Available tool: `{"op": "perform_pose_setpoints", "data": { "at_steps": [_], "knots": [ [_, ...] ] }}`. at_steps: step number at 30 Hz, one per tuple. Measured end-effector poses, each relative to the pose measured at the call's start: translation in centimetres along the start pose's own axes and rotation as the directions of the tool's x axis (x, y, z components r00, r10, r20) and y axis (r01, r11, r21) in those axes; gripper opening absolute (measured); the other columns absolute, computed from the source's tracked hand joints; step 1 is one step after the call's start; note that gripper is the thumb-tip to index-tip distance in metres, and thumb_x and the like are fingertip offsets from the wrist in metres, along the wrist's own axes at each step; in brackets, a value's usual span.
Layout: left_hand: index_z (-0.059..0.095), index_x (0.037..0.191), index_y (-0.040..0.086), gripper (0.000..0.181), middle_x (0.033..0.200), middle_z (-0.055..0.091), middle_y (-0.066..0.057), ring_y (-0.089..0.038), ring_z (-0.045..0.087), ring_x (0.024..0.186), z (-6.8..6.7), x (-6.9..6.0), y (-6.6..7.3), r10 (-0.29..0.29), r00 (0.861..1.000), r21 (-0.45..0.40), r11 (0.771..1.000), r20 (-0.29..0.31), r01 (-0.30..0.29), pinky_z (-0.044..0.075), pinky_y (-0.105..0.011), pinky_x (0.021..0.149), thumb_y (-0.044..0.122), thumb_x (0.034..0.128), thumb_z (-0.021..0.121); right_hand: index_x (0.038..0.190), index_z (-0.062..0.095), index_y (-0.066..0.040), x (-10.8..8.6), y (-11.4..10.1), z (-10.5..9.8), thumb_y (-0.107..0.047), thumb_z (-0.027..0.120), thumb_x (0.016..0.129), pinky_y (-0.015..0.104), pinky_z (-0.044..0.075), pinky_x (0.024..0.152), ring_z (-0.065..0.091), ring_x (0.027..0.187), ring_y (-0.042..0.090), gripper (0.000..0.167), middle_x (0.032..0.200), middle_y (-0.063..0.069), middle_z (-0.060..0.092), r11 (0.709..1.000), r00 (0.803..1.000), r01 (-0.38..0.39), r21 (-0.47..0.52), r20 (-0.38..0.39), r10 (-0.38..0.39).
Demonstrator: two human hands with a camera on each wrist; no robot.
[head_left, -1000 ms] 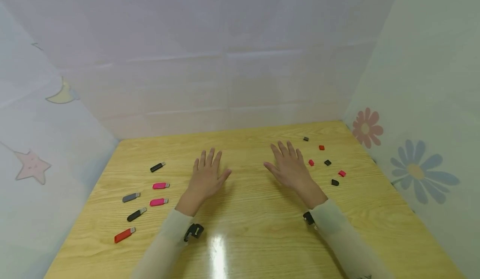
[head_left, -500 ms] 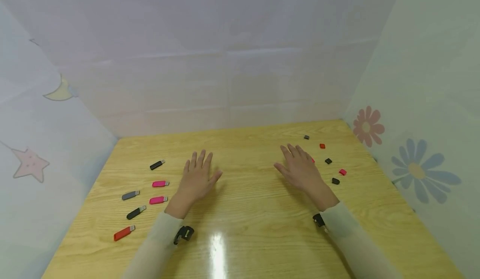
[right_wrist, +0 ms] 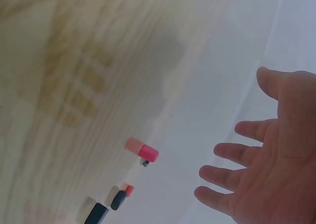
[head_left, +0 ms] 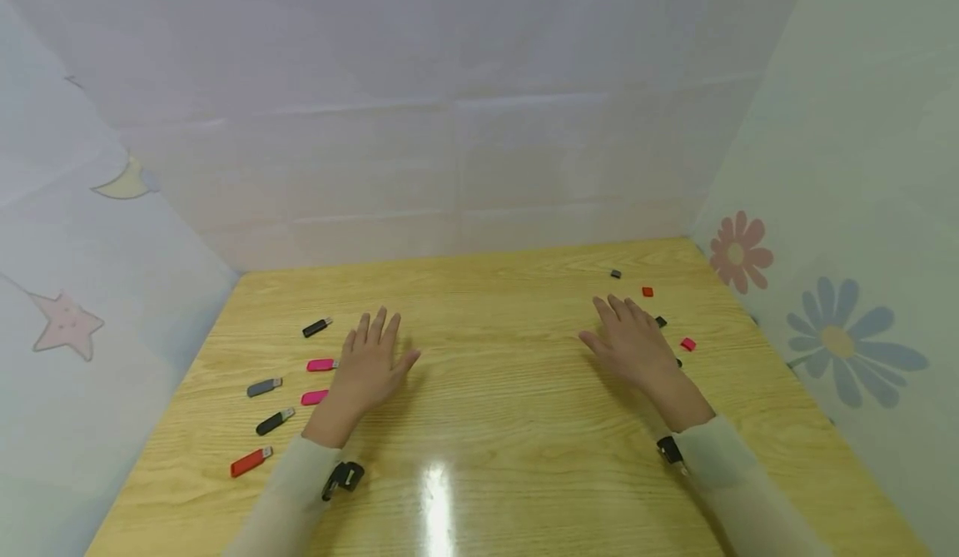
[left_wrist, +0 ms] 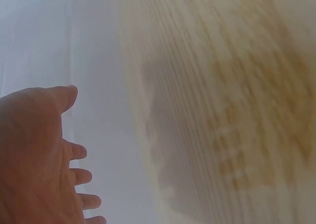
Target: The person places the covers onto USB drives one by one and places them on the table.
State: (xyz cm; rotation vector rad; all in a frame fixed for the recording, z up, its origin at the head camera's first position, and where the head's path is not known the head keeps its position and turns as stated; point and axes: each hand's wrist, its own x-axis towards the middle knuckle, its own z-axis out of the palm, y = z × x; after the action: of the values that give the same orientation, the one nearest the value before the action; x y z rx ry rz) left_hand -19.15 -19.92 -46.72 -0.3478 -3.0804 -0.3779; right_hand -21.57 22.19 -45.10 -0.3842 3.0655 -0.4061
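Here, six USB sticks are laid on the table beside the left hand, small caps near the right hand. Both hands are held with fingers extended and nothing grasped. The palms are shown only by the wrist views. Between the hands, broad room is offered, bounded by the table's far edge and a white sheet.

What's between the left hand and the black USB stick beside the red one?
In the head view, the lower pink USB stick lies between the left hand and that black USB stick; nothing else visible does.
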Motion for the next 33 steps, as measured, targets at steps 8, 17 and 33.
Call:
{"op": "perform_pose_setpoints", "data": {
  "at_steps": [8,17,33],
  "knots": [
    [0.022,0.161,0.006,0.078,0.168,0.012,-0.020,-0.046,0.009,0.153,-0.4,-1.0,-0.8,-0.023,1.000,0.009,1.000,0.005,0.023,0.012,-0.064,0.120,0.055,0.1053,0.043,0.159,0.024,-0.002,-1.1,1.0,-0.5,-0.049,0.047,0.106,0.072,0.018,0.113,0.021,0.145,0.054,0.074,0.159,0.031,0.025,1.000,1.000,-0.013,0.008,-0.005,0.013],
    [0.023,0.160,0.003,0.078,0.165,0.016,-0.026,-0.050,0.009,0.151,-1.7,-2.8,-3.3,-0.028,0.999,0.026,0.999,-0.024,0.029,0.015,-0.068,0.118,0.055,0.1055,0.044,0.157,0.028,0.002,-2.6,2.9,-1.0,-0.047,0.050,0.105,0.073,0.023,0.111,0.026,0.142,0.055,0.075,0.157,0.032,0.029,1.000,0.999,-0.018,-0.022,-0.034,0.017],
    [0.026,0.159,0.002,0.075,0.163,0.018,-0.028,-0.052,0.012,0.149,-2.0,-4.1,-4.8,-0.041,0.999,0.043,0.998,-0.033,0.042,0.017,-0.069,0.116,0.051,0.1057,0.046,0.155,0.030,0.005,-3.6,4.6,-1.5,-0.039,0.057,0.103,0.074,0.029,0.106,0.030,0.137,0.057,0.073,0.153,0.035,0.032,1.000,0.999,-0.029,-0.008,-0.019,0.029]
  ]
}}
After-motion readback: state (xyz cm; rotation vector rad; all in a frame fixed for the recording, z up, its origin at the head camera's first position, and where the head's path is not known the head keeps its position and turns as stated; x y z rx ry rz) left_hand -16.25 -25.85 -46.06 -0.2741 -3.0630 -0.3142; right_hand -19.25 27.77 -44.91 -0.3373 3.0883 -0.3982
